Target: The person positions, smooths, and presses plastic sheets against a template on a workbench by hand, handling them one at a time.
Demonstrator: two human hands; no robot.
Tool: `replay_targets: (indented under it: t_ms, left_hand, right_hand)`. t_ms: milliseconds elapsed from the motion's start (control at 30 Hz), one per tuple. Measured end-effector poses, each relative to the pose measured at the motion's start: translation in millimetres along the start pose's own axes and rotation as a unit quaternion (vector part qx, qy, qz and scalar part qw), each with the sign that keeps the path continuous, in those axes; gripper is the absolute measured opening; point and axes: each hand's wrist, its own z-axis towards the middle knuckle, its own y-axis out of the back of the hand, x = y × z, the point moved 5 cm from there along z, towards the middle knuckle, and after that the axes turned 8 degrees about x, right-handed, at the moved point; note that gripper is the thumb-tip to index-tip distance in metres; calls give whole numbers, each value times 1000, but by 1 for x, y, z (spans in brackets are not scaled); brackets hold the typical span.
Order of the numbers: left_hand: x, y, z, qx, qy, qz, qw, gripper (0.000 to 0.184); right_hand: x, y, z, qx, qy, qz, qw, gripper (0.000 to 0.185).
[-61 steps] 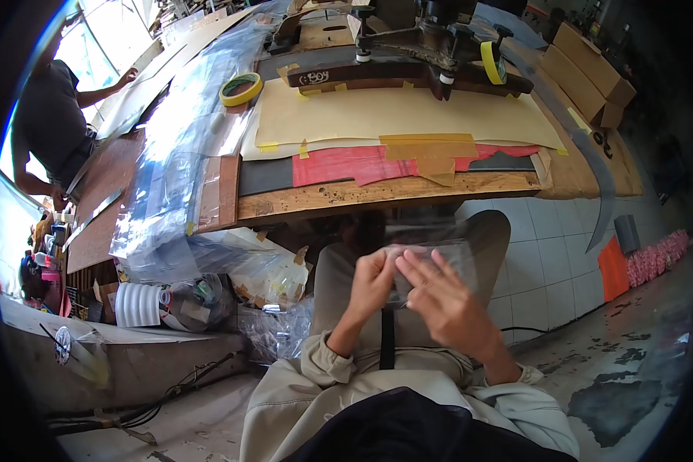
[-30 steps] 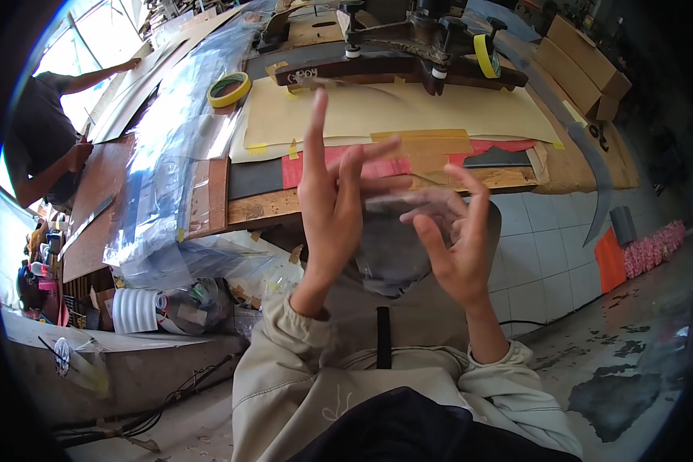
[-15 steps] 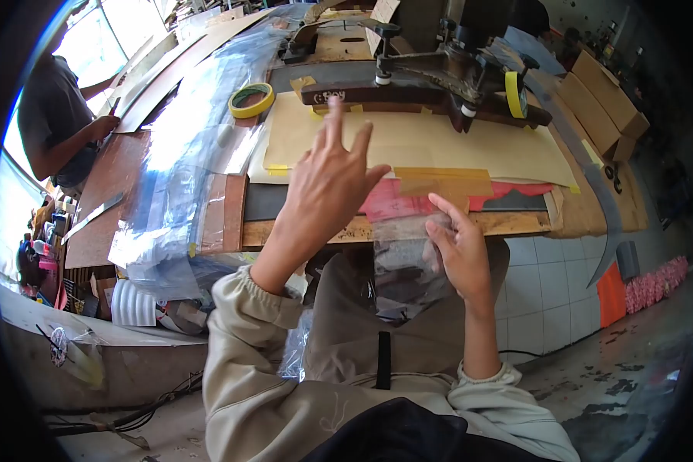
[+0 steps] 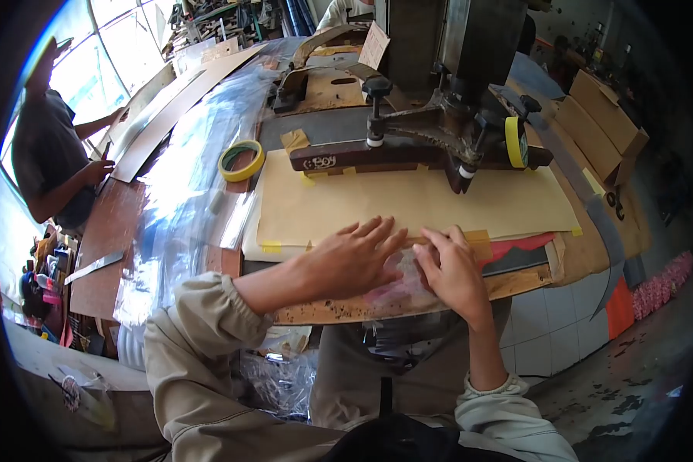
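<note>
Together, two hands (image 4: 354, 260) (image 4: 456, 277) at one clear sheet (image 4: 400, 286)

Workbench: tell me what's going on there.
The person's left hand is spread over the near edge of the pale yellow paper-like sheet. The right hand is beside it, at a clear thin plastic film by the bench's wooden front edge; its grip is unclear. A long dark bar lies along the sheet's far side.

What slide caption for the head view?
Left hand and right hand by clear plastic film at near edge of cream sheet.
</note>
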Motion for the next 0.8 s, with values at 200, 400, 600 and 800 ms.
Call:
replay_targets:
  t_ms: [200, 400, 600, 800]
  left_hand:
    - [-5, -9, -3, -49, 76, 50, 995, 66]
    - [10, -3, -2, -49, 90, 24, 994, 65]
    - [4, 0, -11, -43, 83, -62, 994, 67]
    - [2, -1, -10, -48, 87, -30, 995, 68]
  right_hand:
    - [19, 13, 16, 13, 195, -242, 950, 53]
    - [20, -9, 57, 74, 293, -316, 899, 57]
    - [21, -10, 51, 73, 290, -294, 908, 71]
    - [19, -8, 35, 34, 286, -236, 928, 85]
